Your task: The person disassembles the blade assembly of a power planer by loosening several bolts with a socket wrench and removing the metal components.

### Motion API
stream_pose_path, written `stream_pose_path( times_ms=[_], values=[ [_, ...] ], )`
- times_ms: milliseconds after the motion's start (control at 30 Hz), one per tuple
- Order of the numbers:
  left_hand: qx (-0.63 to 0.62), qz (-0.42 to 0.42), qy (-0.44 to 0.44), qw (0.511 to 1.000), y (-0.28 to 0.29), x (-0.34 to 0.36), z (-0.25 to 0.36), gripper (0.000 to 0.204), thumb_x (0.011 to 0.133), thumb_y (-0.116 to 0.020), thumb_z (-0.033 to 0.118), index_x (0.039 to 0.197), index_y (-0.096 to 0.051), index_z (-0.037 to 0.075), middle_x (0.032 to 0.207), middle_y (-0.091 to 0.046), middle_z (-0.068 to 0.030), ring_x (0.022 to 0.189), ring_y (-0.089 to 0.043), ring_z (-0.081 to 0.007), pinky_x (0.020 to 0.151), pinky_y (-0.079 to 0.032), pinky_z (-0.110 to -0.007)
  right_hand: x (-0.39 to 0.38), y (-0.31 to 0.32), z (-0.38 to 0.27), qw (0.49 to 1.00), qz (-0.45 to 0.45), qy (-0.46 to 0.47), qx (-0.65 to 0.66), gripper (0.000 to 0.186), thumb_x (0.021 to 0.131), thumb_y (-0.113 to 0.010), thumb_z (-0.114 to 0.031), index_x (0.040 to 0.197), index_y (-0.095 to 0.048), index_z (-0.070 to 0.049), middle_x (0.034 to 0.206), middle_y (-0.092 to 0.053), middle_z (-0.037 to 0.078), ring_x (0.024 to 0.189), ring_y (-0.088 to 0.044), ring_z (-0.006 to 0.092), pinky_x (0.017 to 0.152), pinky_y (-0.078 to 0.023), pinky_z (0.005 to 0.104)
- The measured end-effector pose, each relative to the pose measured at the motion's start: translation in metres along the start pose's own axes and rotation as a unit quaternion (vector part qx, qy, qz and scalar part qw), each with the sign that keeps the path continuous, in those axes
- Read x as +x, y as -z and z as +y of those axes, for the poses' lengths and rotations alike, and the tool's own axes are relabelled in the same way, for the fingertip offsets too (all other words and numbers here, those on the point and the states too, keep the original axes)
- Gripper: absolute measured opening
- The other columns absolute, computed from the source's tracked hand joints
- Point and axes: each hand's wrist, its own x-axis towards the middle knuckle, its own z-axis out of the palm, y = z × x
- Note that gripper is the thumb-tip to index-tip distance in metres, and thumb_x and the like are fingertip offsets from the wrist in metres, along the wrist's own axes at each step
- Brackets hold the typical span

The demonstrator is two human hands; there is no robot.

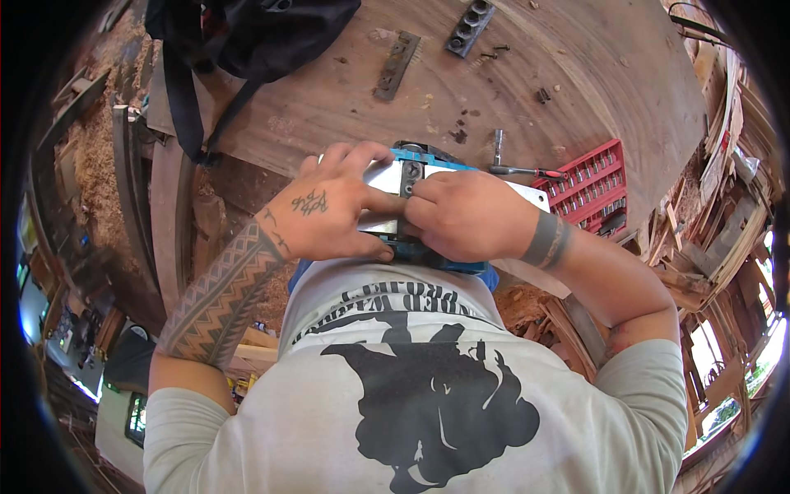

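Observation:
A blue handheld power planer (527,194) lies upside down against my belly at the table's near edge, its shiny metal sole facing up. Across its middle runs the cutter drum (411,173), with a dark bar bearing bolt holes. My left hand (325,206) grips the planer from the left, thumb on the near side and forefinger reaching to the drum. Curled right beside it, my right hand (473,214) has its fingers pinched together at the drum. Whatever those fingers hold is hidden beneath them.
Beyond the planer lie a ratchet wrench (527,171), an upright socket piece (499,146) and a red socket case (580,185). Farther off are a flat metal bar (397,66), a bar with round holes (470,27) and small bolts (492,54). A black bag (247,37) sits far left.

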Motion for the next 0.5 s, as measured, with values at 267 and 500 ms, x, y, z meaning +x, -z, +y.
stream_pose_path(
  times_ms=[267,500],
  values=[
    [-0.002,-0.011,0.014,1.0,0.0,0.0,0.005,0.058,0.078,-0.098,0.047,0.132,-0.086,0.028,0.167,-0.046,-0.016,0.155,-0.041,-0.0422,0.125,-0.035,-0.058,-0.003,0.006,-0.001,0.995,0.032,-0.06,0.072,0.018,0.099,-0.074,-0.023,0.102,-0.074,-0.006,0.101,-0.074,0.016,0.096,-0.073,0.0394,0.086,-0.059,0.0518],
    [-0.02,-0.008,0.009,1.0,-0.003,0.001,-0.003,0.061,0.073,-0.1,0.044,0.131,-0.087,0.029,0.166,-0.049,-0.0151,0.153,-0.043,-0.0417,0.127,-0.036,-0.055,-0.01,0.001,0.015,0.98,0.043,-0.006,0.197,0.019,0.092,-0.076,-0.007,0.111,-0.073,-0.004,0.101,-0.07,0.016,0.097,-0.07,0.0418,0.088,-0.056,0.0528]
  ],
)
